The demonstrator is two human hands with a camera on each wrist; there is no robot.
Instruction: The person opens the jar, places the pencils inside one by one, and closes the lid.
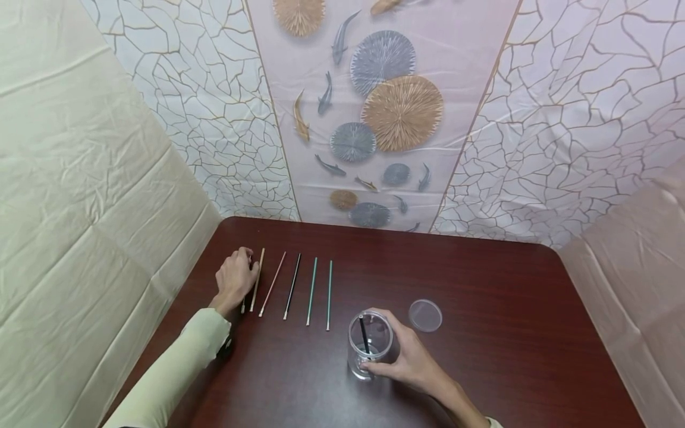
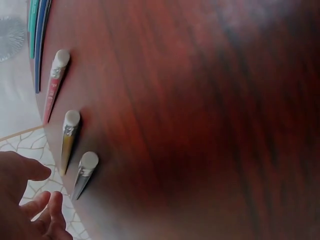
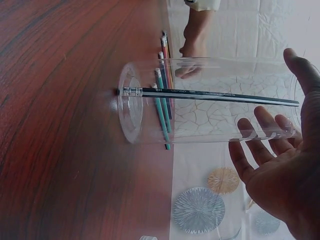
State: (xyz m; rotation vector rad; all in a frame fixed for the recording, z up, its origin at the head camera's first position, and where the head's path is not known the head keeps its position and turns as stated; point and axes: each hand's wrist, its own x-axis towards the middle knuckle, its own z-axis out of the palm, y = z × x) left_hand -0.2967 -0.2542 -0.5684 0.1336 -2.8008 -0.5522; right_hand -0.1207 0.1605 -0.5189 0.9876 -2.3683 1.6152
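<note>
My right hand (image 1: 409,356) grips a clear plastic jar (image 3: 210,131) near its rim, thumb on one side and fingers on the other. Inside the jar a dark pencil (image 3: 215,95) leans, its eraser end at the bottom. Over at the table's left side, my left hand (image 1: 236,274) reaches down over a dark pencil (image 2: 84,175), the leftmost in a row. Thumb and fingers of that hand are spread apart in the left wrist view, close to the pencil's far end. Beside it lies a tan pencil (image 1: 257,279), near the thumb.
Further right in the row lie a pink pencil (image 1: 273,284), a black pencil (image 1: 292,286) and two green ones, the outer green pencil (image 1: 329,295) nearest the jar. A round clear lid (image 1: 425,315) rests right of the jar. Patterned cloth (image 1: 358,119) hangs behind the table.
</note>
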